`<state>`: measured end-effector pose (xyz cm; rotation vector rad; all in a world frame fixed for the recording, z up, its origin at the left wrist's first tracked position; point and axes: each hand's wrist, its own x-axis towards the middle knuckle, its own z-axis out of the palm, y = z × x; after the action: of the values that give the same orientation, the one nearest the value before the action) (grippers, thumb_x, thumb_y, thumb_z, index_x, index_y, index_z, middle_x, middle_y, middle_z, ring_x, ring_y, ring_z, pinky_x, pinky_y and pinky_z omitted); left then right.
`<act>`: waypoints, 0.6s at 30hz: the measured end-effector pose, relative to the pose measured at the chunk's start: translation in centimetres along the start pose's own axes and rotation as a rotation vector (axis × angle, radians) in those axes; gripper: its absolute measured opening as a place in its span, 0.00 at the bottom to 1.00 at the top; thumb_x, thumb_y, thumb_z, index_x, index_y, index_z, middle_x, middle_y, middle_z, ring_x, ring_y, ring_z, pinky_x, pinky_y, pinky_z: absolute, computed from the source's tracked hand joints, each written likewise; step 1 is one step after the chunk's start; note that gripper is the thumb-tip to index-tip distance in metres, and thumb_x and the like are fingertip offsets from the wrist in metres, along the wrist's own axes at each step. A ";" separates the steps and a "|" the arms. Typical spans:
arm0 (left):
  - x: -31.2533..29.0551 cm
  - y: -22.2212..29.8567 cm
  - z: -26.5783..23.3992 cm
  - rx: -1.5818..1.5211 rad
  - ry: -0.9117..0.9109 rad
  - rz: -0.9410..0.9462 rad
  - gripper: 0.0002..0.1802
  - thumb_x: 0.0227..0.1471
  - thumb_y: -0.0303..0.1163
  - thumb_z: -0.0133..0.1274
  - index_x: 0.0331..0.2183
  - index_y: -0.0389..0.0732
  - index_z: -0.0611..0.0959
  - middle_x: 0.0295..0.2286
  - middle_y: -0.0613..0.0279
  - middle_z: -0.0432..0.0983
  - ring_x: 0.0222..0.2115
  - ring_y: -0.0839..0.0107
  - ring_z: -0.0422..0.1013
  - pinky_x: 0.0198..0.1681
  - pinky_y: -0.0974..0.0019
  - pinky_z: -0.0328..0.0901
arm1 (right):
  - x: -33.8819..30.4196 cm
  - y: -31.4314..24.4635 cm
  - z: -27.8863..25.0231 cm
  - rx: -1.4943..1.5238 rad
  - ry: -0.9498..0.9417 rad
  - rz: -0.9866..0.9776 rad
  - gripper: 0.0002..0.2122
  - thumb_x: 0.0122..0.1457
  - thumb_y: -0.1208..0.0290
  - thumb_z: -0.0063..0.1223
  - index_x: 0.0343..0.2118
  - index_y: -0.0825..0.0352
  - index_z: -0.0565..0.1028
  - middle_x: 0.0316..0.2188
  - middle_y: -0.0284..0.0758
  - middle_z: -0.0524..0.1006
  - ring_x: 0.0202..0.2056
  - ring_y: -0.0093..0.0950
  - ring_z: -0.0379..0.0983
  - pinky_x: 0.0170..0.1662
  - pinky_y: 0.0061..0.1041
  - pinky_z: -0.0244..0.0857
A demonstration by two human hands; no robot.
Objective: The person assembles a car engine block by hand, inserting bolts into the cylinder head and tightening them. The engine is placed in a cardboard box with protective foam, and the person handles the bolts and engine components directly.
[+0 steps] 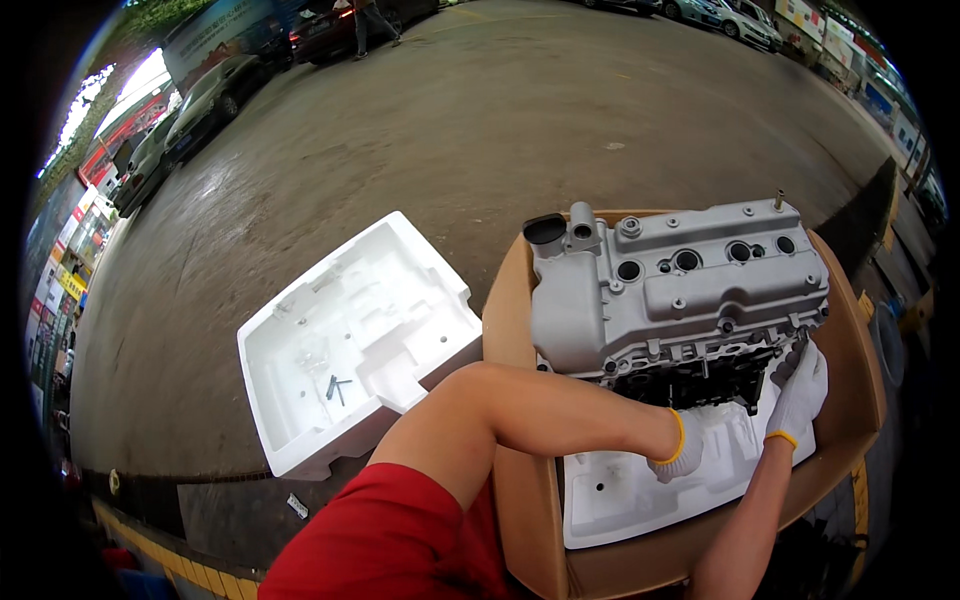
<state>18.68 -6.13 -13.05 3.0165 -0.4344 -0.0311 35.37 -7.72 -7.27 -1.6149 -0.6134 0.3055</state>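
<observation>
A grey engine [700, 285] with a ribbed valve cover, round plug holes and a black cap stands in an open cardboard box [515, 320]. Beneath it, a white foam tray [630, 515] lines the box. My left hand [680, 448], in a white knit glove with a yellow cuff, reaches low over the tray at the engine's near side; its fingers are hidden. Similarly gloved, my right hand [802, 390] grips the engine's lower right corner, its dark-coated fingers pressed together against the metal.
Left of the box, another white foam tray [290, 370] lies on the ground, holding small dark pins [337, 388] and a clear plastic bag [312, 362]. A small silvery piece [298, 506] is on the floor nearby. Parked cars and a walking person [372, 25] are far off.
</observation>
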 end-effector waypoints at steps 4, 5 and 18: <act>-0.1 -0.2 0.9 0.027 0.069 0.029 0.24 0.51 0.41 0.60 0.50 0.46 0.88 0.50 0.59 0.82 0.51 0.55 0.78 0.54 0.52 0.71 | 0.0 -0.1 0.3 -0.029 -0.005 -0.019 0.20 0.75 0.53 0.51 0.50 0.69 0.80 0.34 0.31 0.80 0.31 0.19 0.76 0.33 0.21 0.72; -0.1 -0.3 1.0 0.034 0.076 0.026 0.25 0.51 0.40 0.61 0.51 0.46 0.88 0.51 0.59 0.82 0.52 0.55 0.77 0.54 0.52 0.71 | 0.0 0.0 0.4 -0.046 -0.011 -0.034 0.20 0.75 0.53 0.51 0.50 0.68 0.80 0.34 0.31 0.80 0.31 0.19 0.76 0.33 0.21 0.72; -1.3 0.3 1.1 0.120 0.105 0.052 0.36 0.45 0.38 0.63 0.59 0.47 0.83 0.61 0.60 0.76 0.60 0.59 0.73 0.63 0.58 0.66 | 1.0 2.6 0.9 -0.059 0.004 -0.163 0.25 0.76 0.50 0.45 0.53 0.70 0.81 0.40 0.33 0.84 0.36 0.23 0.80 0.38 0.23 0.73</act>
<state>17.32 -6.14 -14.16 3.1039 -0.5221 0.1616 36.26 -6.52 -9.78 -1.6099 -0.7524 0.1648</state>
